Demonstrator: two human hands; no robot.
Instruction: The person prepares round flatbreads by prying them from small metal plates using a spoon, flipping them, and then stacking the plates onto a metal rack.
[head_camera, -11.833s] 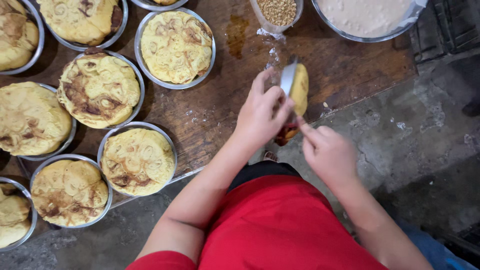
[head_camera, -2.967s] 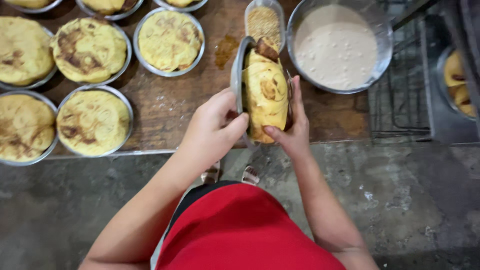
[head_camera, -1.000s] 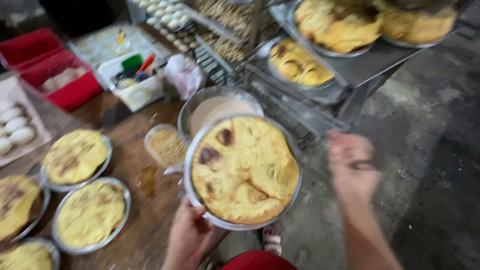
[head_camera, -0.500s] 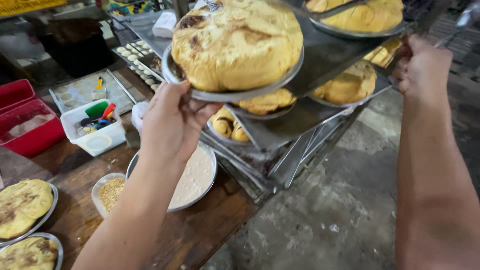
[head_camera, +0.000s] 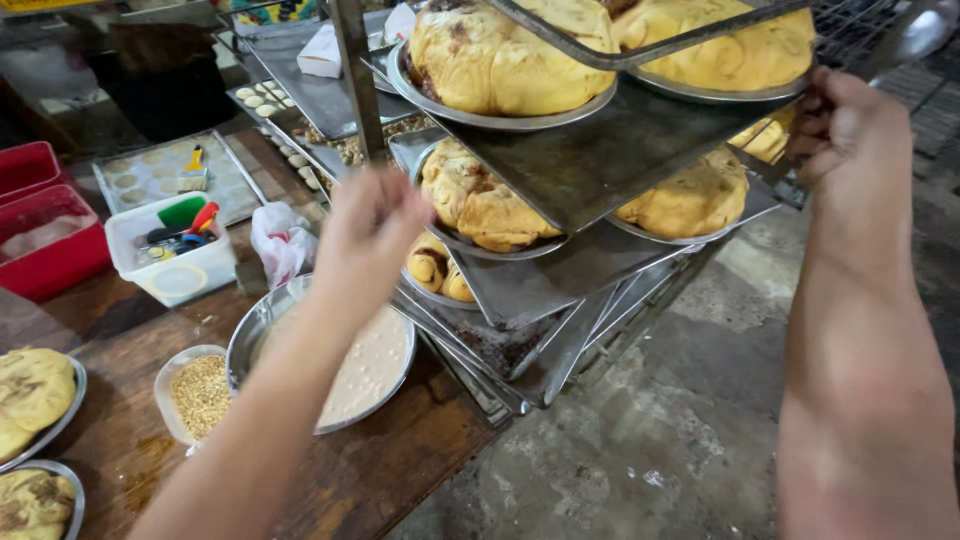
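At the bottom of the frame both forearms rise away from the camera. The left hand (head_camera: 368, 232), left of centre, hangs in the air, blurred, holding nothing, fingers loosely curled, just in front of the rack's middle shelf. The right hand (head_camera: 838, 122), upper right, is closed on the corner of the upper metal tray (head_camera: 610, 150). On that tray, top centre, sits the round pan of risen dough (head_camera: 505, 60), a second pan (head_camera: 725, 50) beside it.
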